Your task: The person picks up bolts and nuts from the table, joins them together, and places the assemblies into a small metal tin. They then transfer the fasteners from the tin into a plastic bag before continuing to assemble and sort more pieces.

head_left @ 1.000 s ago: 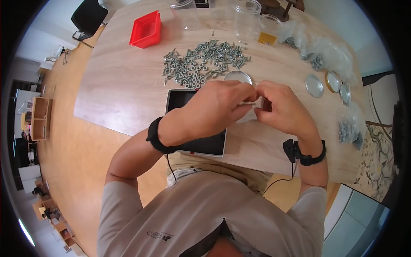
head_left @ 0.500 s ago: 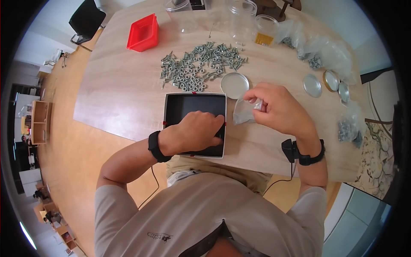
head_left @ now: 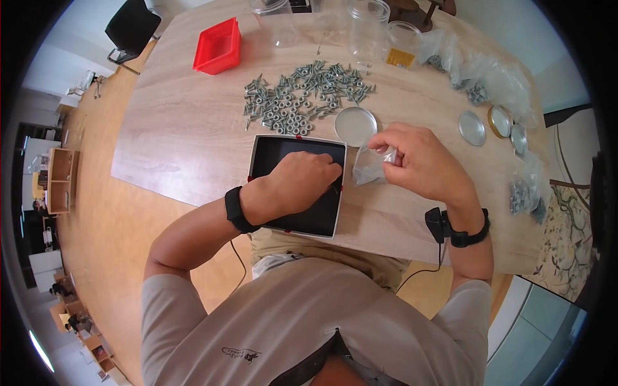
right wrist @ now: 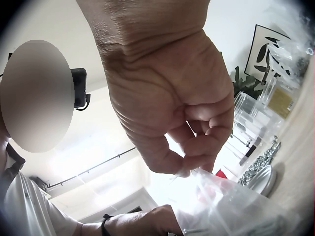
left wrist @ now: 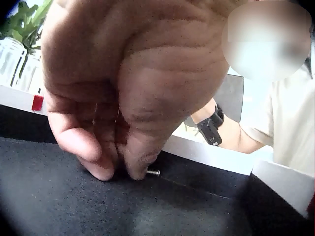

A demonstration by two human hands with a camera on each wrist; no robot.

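In the head view my left hand point(head_left: 290, 185) reaches down into a black-lined white box point(head_left: 341, 193). Seen from the left wrist, thumb and fingers pinch together at the box floor, and a small silver screw point(left wrist: 154, 172) sticks out beside the thumb; most of its shank is hidden. Over the table right of the box, my right hand point(head_left: 421, 157) pinches the top of a clear plastic bag point(head_left: 368, 168). The right wrist view has thumb and fingertips gathered on the bag's edge, with the bag point(right wrist: 221, 206) hanging below.
A pile of loose screws and nuts point(head_left: 290, 103) lies beyond the box, beside a round metal lid point(head_left: 355, 127). Farther back stand a red basket point(head_left: 217, 48) and clear jars point(head_left: 367, 35). More lids point(head_left: 472, 128) and bags of hardware point(head_left: 526, 193) lie at the right.
My left hand has left the bag and come down into the box, then shifted slightly away from me there. The box has turned a little. My right hand stays at the bag.
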